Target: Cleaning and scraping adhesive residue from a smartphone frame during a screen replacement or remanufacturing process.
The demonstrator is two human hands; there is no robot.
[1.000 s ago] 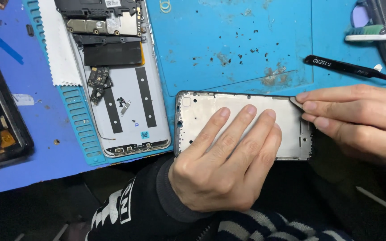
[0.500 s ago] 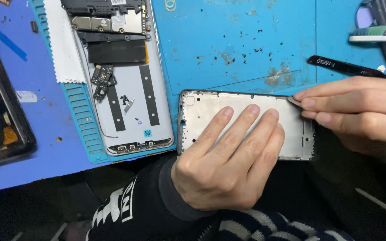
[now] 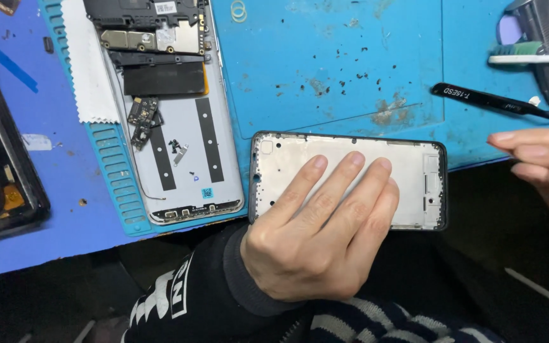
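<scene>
Head view, and the blue repair mat (image 3: 325, 70) fills the space beyond both hands. Next in size, a dismantled phone body (image 3: 173, 127) lies open-faced up and to the left of the left hand, circuit board and dark adhesive strips exposed, with a white cloth (image 3: 90, 70) tucked against its far side. Right under the left hand (image 3: 322, 235) sits the phone middle frame (image 3: 408, 171), pale inside with a dark rim, lying flat at the mat's near edge. That hand is laid flat, fingers spread and pressing down on the frame's surface. Over at the frame's right end, the right hand (image 3: 544, 168) hovers clear of it, fingers extended and loosely together, gripping nothing I can see, though most of it is cut off by the picture's edge. Just beyond those fingertips, black tweezers (image 3: 490, 100) rest on the mat.
</scene>
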